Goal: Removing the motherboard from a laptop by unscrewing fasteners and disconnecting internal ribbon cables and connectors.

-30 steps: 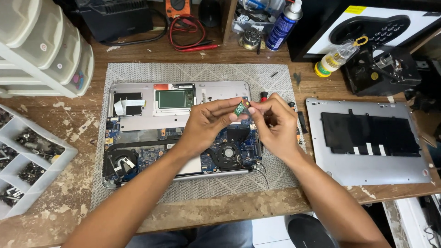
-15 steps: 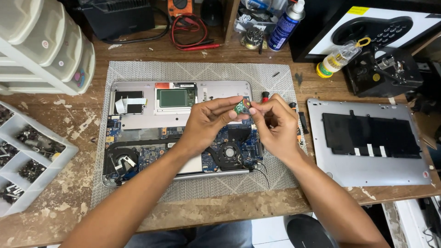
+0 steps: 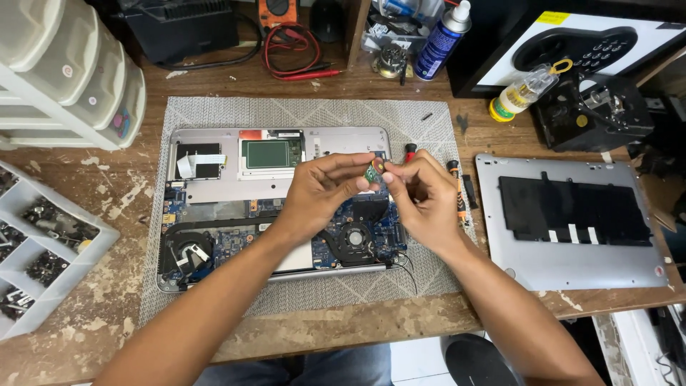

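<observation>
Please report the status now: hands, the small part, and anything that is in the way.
Left hand and right hand: both pinch small green board. Board held above open laptop. Screwdrivers lie beside right hand; nothing blocks.

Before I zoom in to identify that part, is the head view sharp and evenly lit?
Head view: even, soft light, no harsh glare; the opened laptop is crisp; the small green circuit board pinched between left hand and right hand is tiny, slightly soft; frame edges bow a little.

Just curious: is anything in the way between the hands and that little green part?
Nothing visible. Left hand and right hand both pinch the small green circuit board directly, above the opened laptop.
</observation>
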